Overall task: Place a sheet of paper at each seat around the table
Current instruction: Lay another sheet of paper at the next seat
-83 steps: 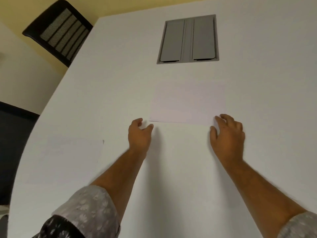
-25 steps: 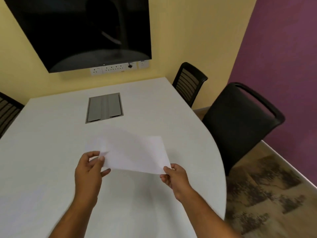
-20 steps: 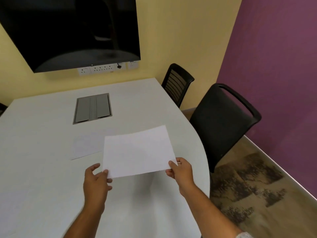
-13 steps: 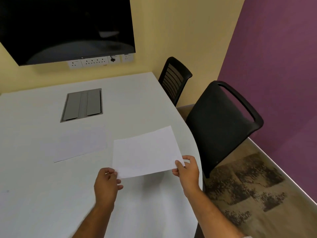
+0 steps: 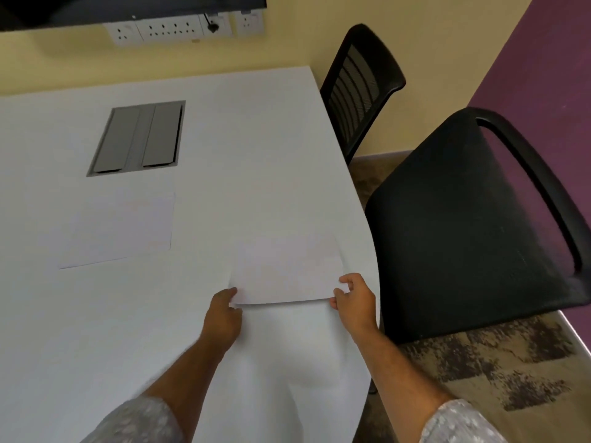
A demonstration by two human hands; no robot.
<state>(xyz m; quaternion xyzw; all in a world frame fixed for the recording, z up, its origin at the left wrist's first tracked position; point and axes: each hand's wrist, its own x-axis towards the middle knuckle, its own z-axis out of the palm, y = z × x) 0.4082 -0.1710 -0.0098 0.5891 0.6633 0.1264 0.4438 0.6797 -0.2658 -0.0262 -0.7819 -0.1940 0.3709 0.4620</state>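
Observation:
A white sheet of paper [image 5: 287, 270] lies low over the white table [image 5: 256, 139], near its right edge, in front of the nearer black chair [image 5: 463, 225]. My left hand [image 5: 222, 316] pinches the sheet's near left corner. My right hand [image 5: 353, 300] pinches its near right corner. The near edge of the sheet is slightly lifted and casts a thin shadow. More paper [image 5: 115, 230] lies flat further left, just below the grey cable hatch [image 5: 137, 139].
A second black mesh-back chair [image 5: 359, 87] stands at the table's far right corner. White wall sockets [image 5: 179, 27] sit under a dark screen [image 5: 96, 6]. Purple wall on the right, patterned carpet [image 5: 495, 362] beside the table.
I lifted a sheet off the paper near the hatch, carried it to the right, and lowered it toward the table in front of the nearer chair. My view turned right and down.

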